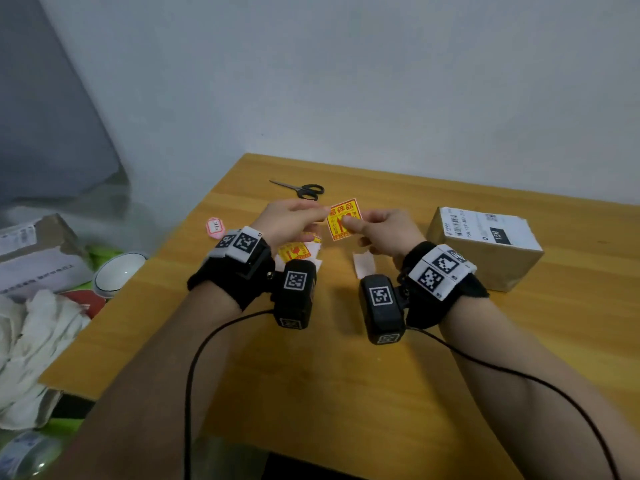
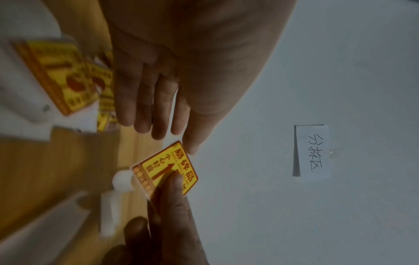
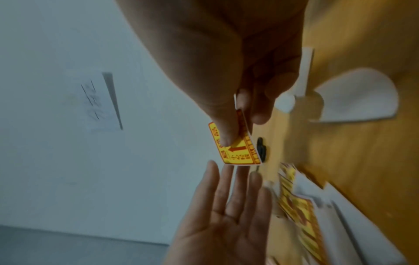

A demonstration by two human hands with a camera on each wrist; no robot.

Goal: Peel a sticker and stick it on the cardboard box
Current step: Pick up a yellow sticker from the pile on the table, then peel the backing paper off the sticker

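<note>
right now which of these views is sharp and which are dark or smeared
Head view: evenly lit and sharpest, the yellow sticker print readable, table edges bowed by the wide lens. Left wrist view: dim, the sticker stack motion-smeared, though the held sticker and the wall note stay legible. Right wrist view: darkest, the right hand in shadow, the table side streaked with blur.

On the desk (image 1: 346,393) the cardboard box (image 1: 485,247) stands at the right; scissors (image 1: 304,189) lie at the back, a small label (image 1: 215,226) left of the hands. Between both hands, above the desk, is the sticker (image 1: 343,218); more stickers (image 1: 294,251) lie beneath the left hand (image 1: 287,220), a backing strip (image 1: 363,264) under the right hand (image 1: 384,230)
</note>
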